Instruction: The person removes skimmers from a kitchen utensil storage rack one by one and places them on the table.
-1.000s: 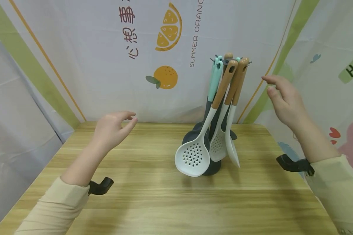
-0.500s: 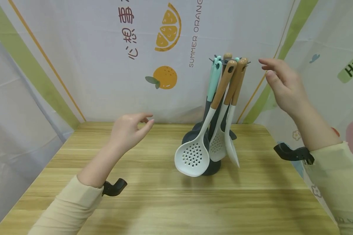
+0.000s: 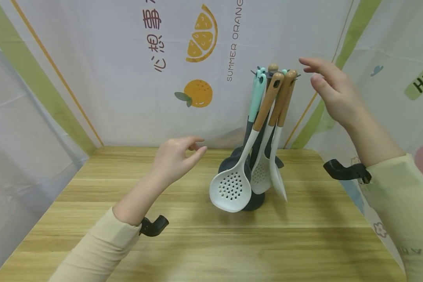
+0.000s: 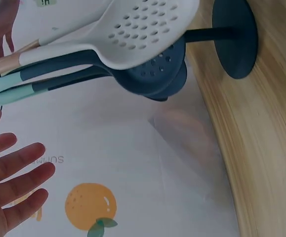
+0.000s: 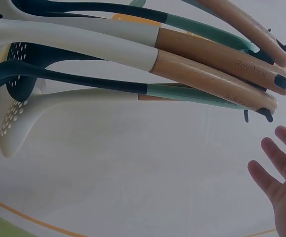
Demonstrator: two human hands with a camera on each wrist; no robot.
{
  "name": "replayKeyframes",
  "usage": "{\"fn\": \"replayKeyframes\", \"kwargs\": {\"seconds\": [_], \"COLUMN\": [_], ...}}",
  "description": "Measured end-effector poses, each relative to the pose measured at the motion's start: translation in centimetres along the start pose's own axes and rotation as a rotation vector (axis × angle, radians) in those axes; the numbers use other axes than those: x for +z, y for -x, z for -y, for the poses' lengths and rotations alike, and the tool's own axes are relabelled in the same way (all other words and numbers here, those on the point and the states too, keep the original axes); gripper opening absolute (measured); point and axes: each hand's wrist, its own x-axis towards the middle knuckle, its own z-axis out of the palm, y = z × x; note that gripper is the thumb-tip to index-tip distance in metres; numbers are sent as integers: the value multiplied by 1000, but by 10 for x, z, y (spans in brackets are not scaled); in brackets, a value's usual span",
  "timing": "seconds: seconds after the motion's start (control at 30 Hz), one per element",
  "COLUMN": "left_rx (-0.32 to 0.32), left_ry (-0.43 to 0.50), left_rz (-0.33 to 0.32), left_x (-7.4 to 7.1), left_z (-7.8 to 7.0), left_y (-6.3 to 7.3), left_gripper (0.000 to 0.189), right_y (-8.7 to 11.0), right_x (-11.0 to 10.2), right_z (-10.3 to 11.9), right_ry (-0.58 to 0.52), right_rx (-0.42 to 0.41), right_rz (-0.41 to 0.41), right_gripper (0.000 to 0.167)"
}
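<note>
Head view: here's my left hand [image 3: 177, 159], fingers relaxed, over the wooden table [image 3: 211, 250], left of the dark utensil stand [image 3: 255, 201]; my right hand [image 3: 335, 92], fingers loosely extended, is up near the tan handles [image 3: 284, 100]. A white skimmer [image 3: 242, 184] hangs at the stand's front, right of centre.

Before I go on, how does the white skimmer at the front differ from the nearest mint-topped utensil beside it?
The white skimmer is white below with brown on top; the mint-topped utensil is dark below.

In the head view, the white skimmer shows its whole perforated head, while the mint-topped utensil is partly hidden behind it.

Both hang head-down from the dark stand.
</note>
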Motion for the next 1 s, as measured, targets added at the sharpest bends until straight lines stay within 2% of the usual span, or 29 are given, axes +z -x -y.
{"fn": "replayKeyframes", "kwargs": {"seconds": [0.23,0.4,0.63,1.0], "left_rx": [-12,-15,-67,-86], "left_ry": [45,78,146,185], "left_rz": [14,44,100,153], "left_x": [13,25,43,67], "left_z": [-13,-22,-33,-45], "left_y": [-5,-8,-12,-18], "left_gripper": [28,29,32,37], "right_y": [-14,-23,-35,-42], "right_x": [1,2,9,19], "right_z": [1,0,0,0], "right_ry": [-40,-131,-275,-257], "right_rx": [59,65,62,67], "right_rz": [43,76,172,259], "right_gripper": [42,43,46,45]}}
